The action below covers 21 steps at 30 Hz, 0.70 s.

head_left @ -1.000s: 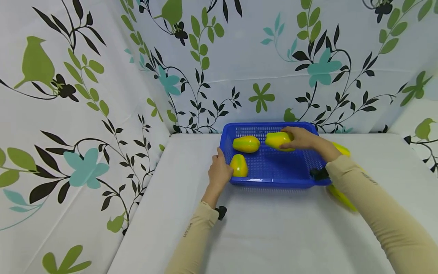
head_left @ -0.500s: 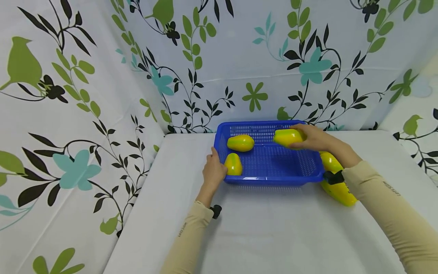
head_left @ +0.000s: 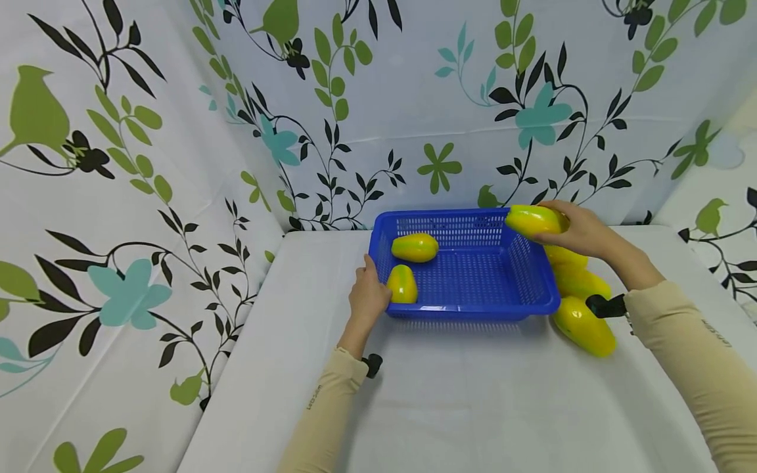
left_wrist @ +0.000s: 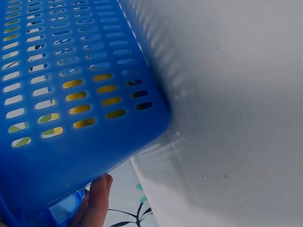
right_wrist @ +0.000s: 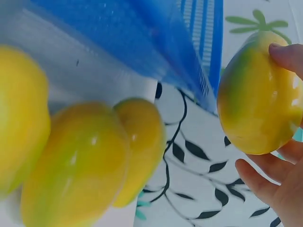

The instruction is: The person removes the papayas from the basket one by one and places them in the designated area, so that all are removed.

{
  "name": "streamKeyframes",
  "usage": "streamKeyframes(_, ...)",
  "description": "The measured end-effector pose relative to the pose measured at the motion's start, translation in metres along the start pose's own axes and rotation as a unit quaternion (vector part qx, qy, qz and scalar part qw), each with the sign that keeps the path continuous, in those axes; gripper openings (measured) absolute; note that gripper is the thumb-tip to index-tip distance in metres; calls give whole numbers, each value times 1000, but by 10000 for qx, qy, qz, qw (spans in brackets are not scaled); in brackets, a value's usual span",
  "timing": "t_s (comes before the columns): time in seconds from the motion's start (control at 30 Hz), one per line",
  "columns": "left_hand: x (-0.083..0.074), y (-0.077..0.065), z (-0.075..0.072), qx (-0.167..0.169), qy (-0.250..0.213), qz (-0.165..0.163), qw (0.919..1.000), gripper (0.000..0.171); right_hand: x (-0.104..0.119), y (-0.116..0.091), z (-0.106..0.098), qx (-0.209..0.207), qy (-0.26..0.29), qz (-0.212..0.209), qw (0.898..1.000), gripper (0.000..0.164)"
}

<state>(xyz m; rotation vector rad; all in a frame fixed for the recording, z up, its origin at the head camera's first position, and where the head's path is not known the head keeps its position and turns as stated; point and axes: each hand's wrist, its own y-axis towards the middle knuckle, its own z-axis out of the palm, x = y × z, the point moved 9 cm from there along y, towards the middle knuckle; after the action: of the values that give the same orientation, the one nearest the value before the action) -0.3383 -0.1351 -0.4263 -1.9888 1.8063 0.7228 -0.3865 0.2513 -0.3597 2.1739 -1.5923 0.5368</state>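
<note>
My right hand (head_left: pixel 582 230) grips a glossy yellow papaya (head_left: pixel 535 221) with green streaks, held up over the right back corner of a blue plastic basket (head_left: pixel 473 279). In the right wrist view, the thumb lies on top of this papaya (right_wrist: pixel 258 94) and the fingers are beneath it. At the basket's left side, my left hand (head_left: pixel 368 292) holds the rim; the left wrist view shows a finger (left_wrist: pixel 98 198) at the rim beside the slotted wall (left_wrist: pixel 85 156). Inside the basket lie two papayas, one at the back left (head_left: pixel 415 247) and one at the front left (head_left: pixel 403 284).
Several more papayas lie on the white table (head_left: pixel 473 387) along the basket's right side, including a front papaya (head_left: pixel 584 326) and a middle papaya (head_left: pixel 582 284). A patterned cloth (head_left: pixel 378 138) with leaves and birds hangs behind and to the left.
My right hand has carried the papaya from inside the basket rightward and up to its right back corner. More of the papayas at the right now show. The left hand still holds the rim.
</note>
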Motion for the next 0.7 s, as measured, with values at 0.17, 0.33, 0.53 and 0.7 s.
streamKeyframes(0.17,1,0,0,23,-20,-12,10000,77,-16,-8,-9,-24,-31,182,9998,81)
streamKeyframes(0.33,0,0,0,-16,-16,23,10000,77,-35,-16,-21,-184,-120,371,9991,84)
streamKeyframes(0.53,1,2,0,-17,14,5,10000,77,-66,-26,-31,-530,-147,490,9973,82)
streamKeyframes(0.7,0,2,0,-30,12,40,10000,75,-95,-37,-34,-702,-172,628,9954,83)
